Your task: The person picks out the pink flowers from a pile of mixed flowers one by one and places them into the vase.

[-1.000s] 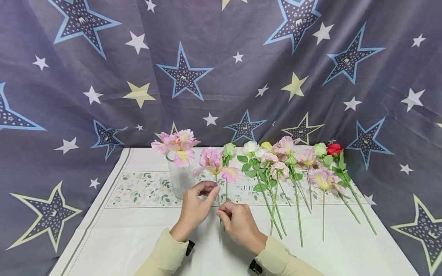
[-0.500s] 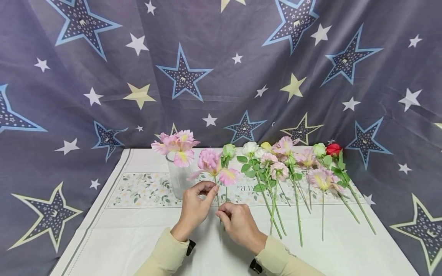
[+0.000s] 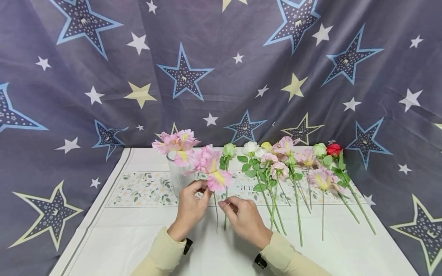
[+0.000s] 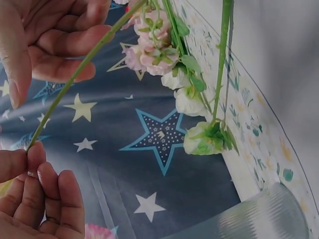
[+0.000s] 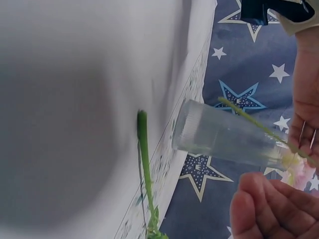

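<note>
A pink and yellow flower (image 3: 218, 178) leans toward the camera, its thin stem pinched near the bloom by the left hand (image 3: 190, 209). In the left wrist view that stem (image 4: 75, 74) slants up from the left fingertips. The right hand (image 3: 246, 220) hovers beside the stem with loosely bent fingers and nothing between them; the right wrist view shows its fingers (image 5: 254, 204) apart from the stem. Behind the left hand stands a clear vase (image 3: 177, 178) with pink blooms (image 3: 177, 145) at its mouth. A green rose (image 3: 229, 150) lies just behind the held flower.
Several artificial flowers lie right of the hands, among them white roses (image 3: 250, 147), pink blooms (image 3: 279, 170) and a red rose (image 3: 333, 149). Their stems point toward the near side of the white table (image 3: 114, 237). A starry cloth (image 3: 221, 76) hangs behind.
The held bloom has turned and tipped toward the camera. The right hand has let go of the stem and shifted slightly right; the left hand has moved a little left with it.
</note>
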Available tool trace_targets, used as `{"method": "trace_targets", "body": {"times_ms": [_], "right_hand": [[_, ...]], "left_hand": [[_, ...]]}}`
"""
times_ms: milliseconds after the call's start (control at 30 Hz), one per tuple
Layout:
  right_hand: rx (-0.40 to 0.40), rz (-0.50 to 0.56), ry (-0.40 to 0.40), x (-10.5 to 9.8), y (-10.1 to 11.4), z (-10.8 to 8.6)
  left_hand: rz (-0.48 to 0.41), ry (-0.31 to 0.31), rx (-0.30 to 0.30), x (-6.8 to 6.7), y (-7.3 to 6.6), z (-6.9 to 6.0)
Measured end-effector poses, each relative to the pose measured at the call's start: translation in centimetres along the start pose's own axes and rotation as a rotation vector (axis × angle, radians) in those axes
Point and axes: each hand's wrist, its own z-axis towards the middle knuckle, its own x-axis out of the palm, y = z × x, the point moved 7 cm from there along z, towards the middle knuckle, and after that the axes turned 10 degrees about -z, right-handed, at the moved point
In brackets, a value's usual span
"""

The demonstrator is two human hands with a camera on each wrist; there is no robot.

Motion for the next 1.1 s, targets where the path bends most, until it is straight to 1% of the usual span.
{"method": "trace_targets", "body": {"times_ms": [167,300,467,733,1000,1100], "right_hand": [[0.042,-0.057,0.006,-0.3,-0.7,0.0],[0.045,-0.124,-0.013,-0.7,-1.1,0.0],[0.053,-0.158,-0.027,-1.0,-1.5,-0.2],[0.071,-0.194,-0.024,-1.5,-2.0,-0.4],[0.073,-0.204,-0.012,-1.8,-2.3,-0.4],[0.078,-0.204,-0.003,-1.8,-2.5,-0.4]], "left_hand": [[0.017,-0.034,0.051,-0.7,-0.5,0.2],[0.037,-0.061,0.091,-1.4,-1.0,0.4],[0.065,-0.078,0.138,-2.5,-1.5,0.6],[0.09,-0.1,0.152,-4.8,-1.9,1.4],[0.144,-0.176,0.197,-7.4,-2.7,2.4],[0.156,-0.203,0.194,-8.4,-2.9,3.0]]}}
